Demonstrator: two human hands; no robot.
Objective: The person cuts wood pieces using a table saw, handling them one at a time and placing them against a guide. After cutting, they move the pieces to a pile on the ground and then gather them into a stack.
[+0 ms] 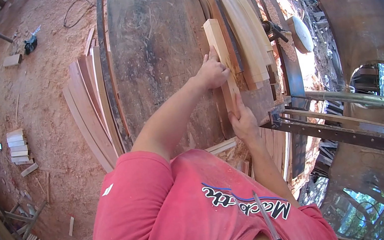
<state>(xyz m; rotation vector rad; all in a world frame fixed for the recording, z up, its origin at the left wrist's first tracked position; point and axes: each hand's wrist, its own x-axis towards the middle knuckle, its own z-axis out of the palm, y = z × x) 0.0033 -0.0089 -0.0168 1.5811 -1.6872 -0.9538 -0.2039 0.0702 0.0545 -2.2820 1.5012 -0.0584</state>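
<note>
A pale squared length of wood [214,33] lies lengthwise on the dark worn table [154,40], along an upright wooden guide [226,29]. My left hand [213,70] grips it near its middle, the index finger stretched along its top. Nearer my body, my right hand [244,117] holds its close end, with a finger lying along the side. In the tabletop just beyond the wood's far end, a curved blade-like edge [204,5] shows in a slot. Parts of both hands' fingers are hidden behind the wood.
Several cut boards [244,31] are stacked right of the guide. Long curved planks [87,106] lean at the table's left side. A metal rail [354,129] juts out at right. Small blocks [18,147] lie on the sawdust-covered floor. A thin pointed tool [270,225] hangs before my shirt.
</note>
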